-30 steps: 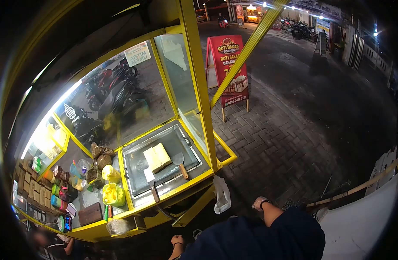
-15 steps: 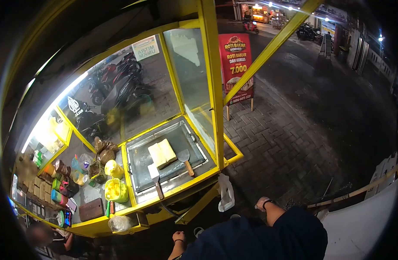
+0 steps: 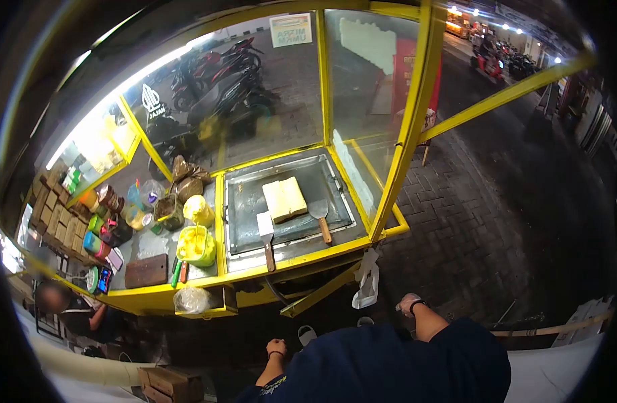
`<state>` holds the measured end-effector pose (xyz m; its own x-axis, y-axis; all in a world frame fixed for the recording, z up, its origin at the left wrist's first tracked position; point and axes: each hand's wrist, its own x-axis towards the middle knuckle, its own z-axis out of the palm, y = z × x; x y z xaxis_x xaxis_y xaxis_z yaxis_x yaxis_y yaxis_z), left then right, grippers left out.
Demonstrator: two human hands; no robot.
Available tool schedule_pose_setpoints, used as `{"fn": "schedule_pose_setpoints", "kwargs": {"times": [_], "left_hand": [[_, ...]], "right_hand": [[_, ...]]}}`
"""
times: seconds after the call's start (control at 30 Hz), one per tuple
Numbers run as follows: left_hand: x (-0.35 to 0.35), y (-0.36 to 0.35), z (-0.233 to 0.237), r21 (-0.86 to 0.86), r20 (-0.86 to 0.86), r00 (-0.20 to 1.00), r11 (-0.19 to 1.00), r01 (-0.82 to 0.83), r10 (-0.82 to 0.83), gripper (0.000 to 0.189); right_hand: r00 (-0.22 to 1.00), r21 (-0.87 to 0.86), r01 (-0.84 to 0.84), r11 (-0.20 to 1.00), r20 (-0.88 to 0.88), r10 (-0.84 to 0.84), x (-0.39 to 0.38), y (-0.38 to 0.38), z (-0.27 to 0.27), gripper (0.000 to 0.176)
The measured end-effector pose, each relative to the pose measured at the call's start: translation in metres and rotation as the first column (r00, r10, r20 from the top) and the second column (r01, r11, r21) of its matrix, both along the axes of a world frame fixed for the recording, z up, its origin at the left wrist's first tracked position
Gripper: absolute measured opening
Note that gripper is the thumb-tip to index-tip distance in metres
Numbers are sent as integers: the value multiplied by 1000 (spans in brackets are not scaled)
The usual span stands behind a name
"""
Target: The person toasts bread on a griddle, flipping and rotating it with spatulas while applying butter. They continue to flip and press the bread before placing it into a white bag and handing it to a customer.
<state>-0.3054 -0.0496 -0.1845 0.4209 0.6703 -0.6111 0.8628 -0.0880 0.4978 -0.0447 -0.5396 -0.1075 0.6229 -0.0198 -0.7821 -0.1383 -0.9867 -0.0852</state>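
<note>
We stand at a yellow-framed food stall, with both hands low in the frame and well apart from the griddle. Our left hand (image 3: 276, 347), at the lower centre, is curled into a loose fist with nothing seen in it. Our right hand (image 3: 409, 304), right of centre, has a dark band at the wrist; its fingers look bent, but we cannot tell how far they close. It is near the white plastic bag (image 3: 367, 281) that hangs from the stall's front corner.

The block of bread (image 3: 285, 199) lies on the flat griddle (image 3: 245, 225), at the centre of the frame. Just right of the bread we see a wooden-handled spatula (image 3: 321, 218), its blade on the griddle. Below the bread's left side lies a dark-handled spatula (image 3: 267, 240), its handle reaching over the griddle's front edge.

Left of the griddle, on the table (image 3: 144, 243), we have an open green tub (image 3: 196, 246) of yellow spread, and behind it a yellow container (image 3: 199, 210). A brown board (image 3: 147, 271) lies to their left, with a green-handled tool (image 3: 176, 273) and a red-handled tool (image 3: 184, 271) between the board and the tub. A clear plastic bag (image 3: 192, 301) sits in the tray below. At the lower left we see another person (image 3: 87, 321).
</note>
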Motion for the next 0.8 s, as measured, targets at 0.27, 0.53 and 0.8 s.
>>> {"fn": "schedule_pose_setpoints", "kwargs": {"times": [0.27, 0.53, 0.8], "left_hand": [[-8, 13, -30, 106, -3, 1000, 994, 29, -29, 22], [23, 37, 19, 250, 93, 971, 949, 192, -221, 21], [101, 80, 105, 361, 523, 738, 895, 261, -426, 14]], "right_hand": [[995, -41, -58, 997, -83, 54, -1, 37, 28, 18], [961, -27, -270, 962, 49, 271, 0, 93, 46, 19], [952, 236, -177, 956, 286, 106, 12, 151, 26, 23]]}}
